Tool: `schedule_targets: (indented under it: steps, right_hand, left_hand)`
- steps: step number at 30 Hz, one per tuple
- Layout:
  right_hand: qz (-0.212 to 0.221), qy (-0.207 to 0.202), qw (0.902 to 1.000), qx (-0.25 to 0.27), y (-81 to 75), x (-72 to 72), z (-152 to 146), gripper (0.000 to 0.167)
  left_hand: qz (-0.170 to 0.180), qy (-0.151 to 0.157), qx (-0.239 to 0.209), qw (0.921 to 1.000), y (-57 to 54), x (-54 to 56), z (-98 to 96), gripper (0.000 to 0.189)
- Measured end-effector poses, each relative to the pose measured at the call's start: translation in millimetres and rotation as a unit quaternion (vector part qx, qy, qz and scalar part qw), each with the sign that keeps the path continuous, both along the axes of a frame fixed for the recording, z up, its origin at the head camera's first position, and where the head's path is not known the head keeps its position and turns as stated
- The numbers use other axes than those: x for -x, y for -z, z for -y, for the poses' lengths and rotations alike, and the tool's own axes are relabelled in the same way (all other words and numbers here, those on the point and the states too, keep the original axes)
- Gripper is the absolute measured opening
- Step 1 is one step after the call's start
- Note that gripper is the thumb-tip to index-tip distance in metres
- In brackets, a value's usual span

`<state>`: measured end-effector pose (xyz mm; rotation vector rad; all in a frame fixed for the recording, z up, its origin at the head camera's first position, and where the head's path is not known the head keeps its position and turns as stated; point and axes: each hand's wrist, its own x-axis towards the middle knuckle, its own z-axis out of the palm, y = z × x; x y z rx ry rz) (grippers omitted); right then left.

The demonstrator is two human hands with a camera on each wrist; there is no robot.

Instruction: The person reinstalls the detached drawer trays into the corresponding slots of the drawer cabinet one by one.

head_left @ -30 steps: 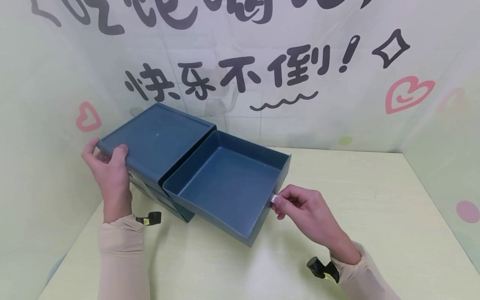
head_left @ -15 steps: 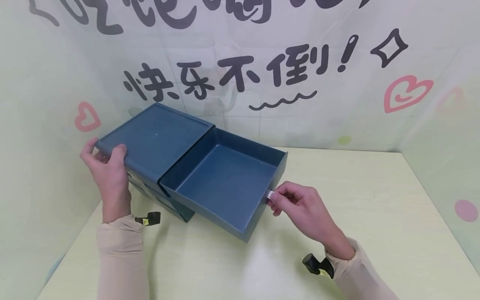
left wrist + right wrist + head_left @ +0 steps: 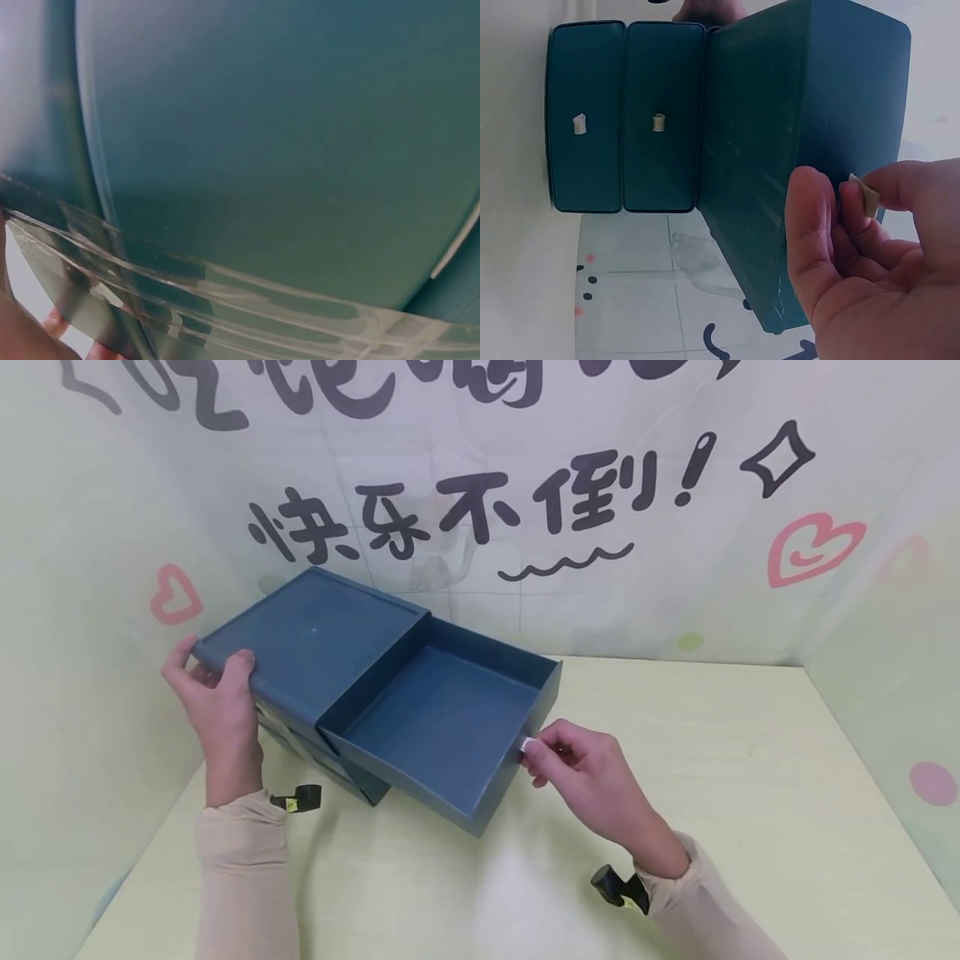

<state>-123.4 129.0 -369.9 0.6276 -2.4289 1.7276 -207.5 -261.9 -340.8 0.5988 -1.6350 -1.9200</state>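
Observation:
A dark blue drawer box [image 3: 315, 635] stands angled on the left of the table, strips of clear tape along its side in the left wrist view. My left hand [image 3: 217, 702] grips its back left corner, thumb at the top edge. The top drawer [image 3: 450, 718] juts out to the right, with nothing inside. My right hand [image 3: 581, 772] pinches the small pale pull tab [image 3: 870, 196] on that drawer's front between thumb and fingers. Below it, in the right wrist view, the middle drawer [image 3: 664, 82] and the bottom drawer [image 3: 585, 75] sit closed, each with its own small tab.
The pale table [image 3: 750, 793] stretches to the right and front of the drawer box. Behind it hangs a white wall sheet [image 3: 585, 602] with dark lettering and hearts. Black wrist cameras [image 3: 621, 889] stick out beside both sleeves.
My right hand has moved left and slightly back with the tab, sliding the top drawer partway into the box. The left hand and the box have stayed in place.

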Motion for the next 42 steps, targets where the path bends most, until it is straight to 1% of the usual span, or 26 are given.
schedule_targets:
  steps: [4, 12, 17, 21, 25, 30, 34, 38, 42]
  right_hand:
    - [-0.04, 0.012, 0.999, -0.018, 0.7, 0.0, 6, 0.005]
    - [-0.067, 0.021, 0.997, -0.033, 2.2, 2.2, 12, 0.002]
    - [-0.089, 0.024, 0.9947, -0.046, 3.6, 4.0, 16, 0.01]
    - [-0.102, 0.027, 0.9931, -0.052, 3.7, 5.6, 18, 0.011]
    - [-0.132, 0.047, 0.9883, -0.06, 5.4, 7.5, 21, 0.012]
    - [-0.172, 0.084, 0.9794, -0.063, 8.0, 8.5, 23, 0.015]
    - [-0.179, 0.093, 0.9777, -0.058, 10.1, 9.9, 25, 0.017]
    - [-0.182, 0.085, 0.978, -0.055, 12.4, 12.3, 27, 0.018]
    - [-0.176, 0.083, 0.9795, -0.052, 13.0, 13.6, 30, 0.018]
  left_hand:
    - [-0.002, 0.0, 0.0, 1.0, 1.1, 0.5, 1.4, 0.06]
    - [-0.005, 0.001, 0.004, 1.0, 0.8, 0.2, 0.6, 0.06]
    - [-0.002, 0.001, 0.005, 1.0, 1.2, 0.1, 1.2, 0.06]
    - [0.0, 0.002, 0.007, 1.0, 1.1, 0.2, 1.8, 0.06]
    - [-0.003, 0.002, 0.008, 1.0, 1.1, 0.9, 2.1, 0.06]
    - [-0.008, 0.001, 0.009, 0.9999, 0.8, 1.6, 1.8, 0.06]
    - [-0.008, 0.0, 0.012, 0.9999, 1.2, 1.9, 1.4, 0.06]
    - [-0.003, 0.001, 0.013, 0.9999, 1.6, 1.6, 1.3, 0.06]
    - [0.002, -0.001, 0.014, 0.9999, 0.9, 1.2, 2.3, 0.06]
